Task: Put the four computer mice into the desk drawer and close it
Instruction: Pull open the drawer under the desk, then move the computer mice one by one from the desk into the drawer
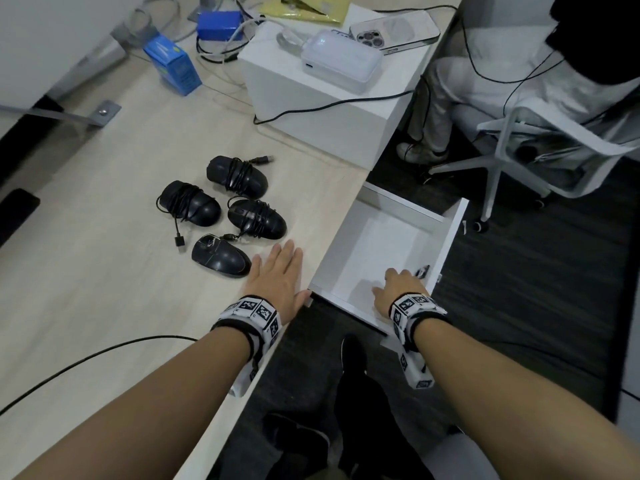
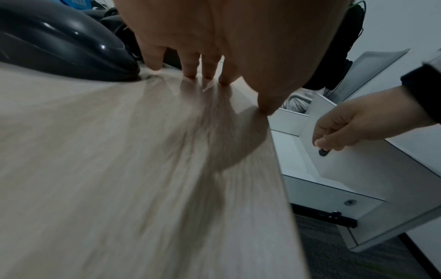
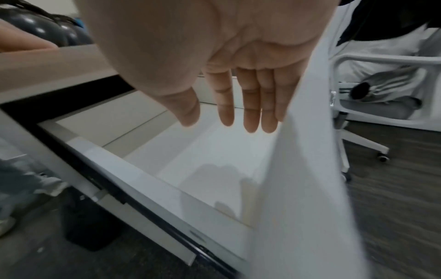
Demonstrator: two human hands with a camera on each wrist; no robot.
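Four black computer mice with cords wrapped round them lie together on the pale wood desk: one at the back (image 1: 237, 176), one on the left (image 1: 190, 203), one on the right (image 1: 258, 219) and the nearest one (image 1: 220, 256). My left hand (image 1: 277, 271) lies flat on the desk by its edge, just right of the nearest mouse (image 2: 59, 47), with nothing in it. The white drawer (image 1: 446, 237) is pulled out and has no mouse in it. My right hand (image 1: 394, 289) hangs inside it with straight fingers (image 3: 248, 117) beside the front panel (image 3: 298, 188) and holds nothing.
A white box (image 1: 311, 98) at the back of the desk carries a power bank and a phone. Blue boxes (image 1: 173, 64) and cables lie behind the mice. A black cable (image 1: 86, 358) crosses the near desk. A white office chair (image 1: 519, 150) with a seated person stands beyond the drawer.
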